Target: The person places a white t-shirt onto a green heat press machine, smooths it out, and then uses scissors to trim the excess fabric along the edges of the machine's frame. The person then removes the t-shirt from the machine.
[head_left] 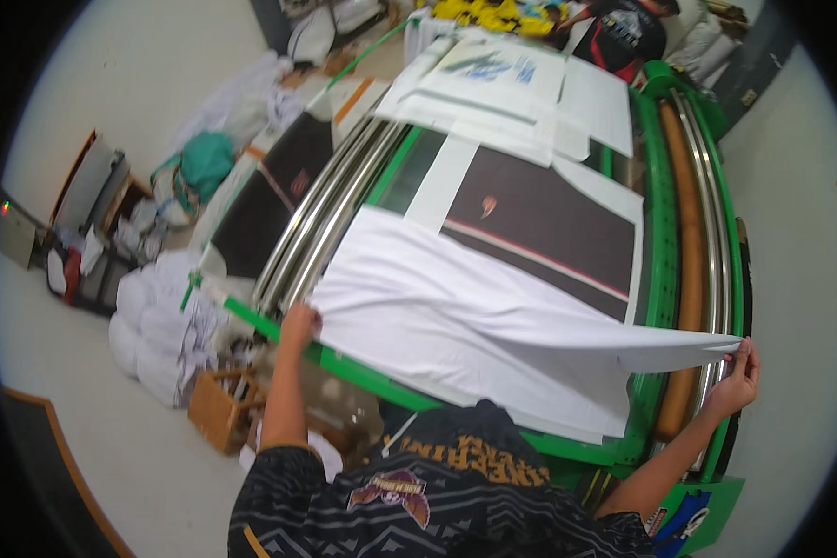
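A white cloth (pixel 456 321) stretches across the near half of a green-framed roller machine, partly covering a dark printed sheet (pixel 539 209) with a pale stripe and a small orange mark. My left hand (pixel 299 327) closes on the cloth's left edge, close to the steel rollers (pixel 330 205). At the far right, my right hand (pixel 738 377) pinches a corner of the same cloth. That corner is lifted and pulled taut in a fold over the brown roller (pixel 681 279). The cloth's near edge lies on white paper by my body.
White printed sheets (pixel 493 79) lie at the machine's far end, where another person (pixel 623 37) bends beside yellow cloth (pixel 488 13). The green frame (pixel 656 232) edges the bed. Left of it are white bundles (pixel 158 316) and a wooden stool (pixel 221 409).
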Available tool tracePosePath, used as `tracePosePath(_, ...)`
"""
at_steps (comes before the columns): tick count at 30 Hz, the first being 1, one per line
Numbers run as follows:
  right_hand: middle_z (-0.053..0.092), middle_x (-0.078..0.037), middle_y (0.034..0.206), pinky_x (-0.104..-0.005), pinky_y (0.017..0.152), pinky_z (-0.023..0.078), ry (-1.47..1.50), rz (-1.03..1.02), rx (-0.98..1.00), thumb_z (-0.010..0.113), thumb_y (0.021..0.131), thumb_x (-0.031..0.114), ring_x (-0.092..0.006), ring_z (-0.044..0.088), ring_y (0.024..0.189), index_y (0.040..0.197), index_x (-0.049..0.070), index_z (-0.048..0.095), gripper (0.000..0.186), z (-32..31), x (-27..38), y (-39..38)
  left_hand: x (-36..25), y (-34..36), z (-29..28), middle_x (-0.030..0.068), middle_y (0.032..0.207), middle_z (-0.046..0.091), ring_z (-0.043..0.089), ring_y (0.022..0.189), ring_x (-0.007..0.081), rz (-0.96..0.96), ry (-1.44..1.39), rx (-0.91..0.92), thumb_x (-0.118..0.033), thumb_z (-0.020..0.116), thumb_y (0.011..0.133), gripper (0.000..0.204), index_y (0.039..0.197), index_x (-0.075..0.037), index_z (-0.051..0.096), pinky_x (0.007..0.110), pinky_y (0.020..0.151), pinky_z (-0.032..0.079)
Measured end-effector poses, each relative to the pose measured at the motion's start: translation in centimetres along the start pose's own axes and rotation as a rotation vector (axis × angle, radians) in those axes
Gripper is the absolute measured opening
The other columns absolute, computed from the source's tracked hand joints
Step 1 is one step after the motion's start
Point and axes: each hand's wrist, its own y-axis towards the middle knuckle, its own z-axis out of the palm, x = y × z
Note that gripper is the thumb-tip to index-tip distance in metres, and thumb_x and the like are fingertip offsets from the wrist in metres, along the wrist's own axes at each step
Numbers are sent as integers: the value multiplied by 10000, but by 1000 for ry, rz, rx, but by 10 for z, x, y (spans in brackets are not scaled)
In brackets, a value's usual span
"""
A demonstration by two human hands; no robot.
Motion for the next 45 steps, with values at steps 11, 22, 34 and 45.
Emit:
tracePosePath(11,788,-94,1136,-261,683,572,-2,48,-56,787,1077,103,-126,700,909,1235,-40,799,213,-43,0,0,-19,37,-65,141,974,708,695,861,228,-361,-494,-163,-3,624,1083,68,1149,-2,643,403,686,587)
tracePosePath(22,766,-154,1328,-372,1024,610,292,80,-250,756,1086,81,-245,744,1180,1345,-70,711,303,-126,6,30,16,74,-214,90,1198,744,713,1089,176,-201,-610,-1174,-109,624,1165,189,1293,-4,716,331,900,639)
tracePosePath(34,814,-110,975,-274,723,595,117,108,52,815,1021,53,-124,710,752,1154,-69,814,181,-50,45,-20,48,96,-241,85,1200,800,729,1035,177,-428,-681,-790,-200,829,1054,282,1240,11,804,334,865,615)
tracePosePath(45,803,-139,1070,-271,791,654,248,413,330,797,1032,40,-157,767,887,1222,-97,769,236,-31,30,-41,-16,113,-247,82,1207,691,664,1100,144,-182,-930,-227,-105,771,1081,357,1408,3,676,283,1010,558)
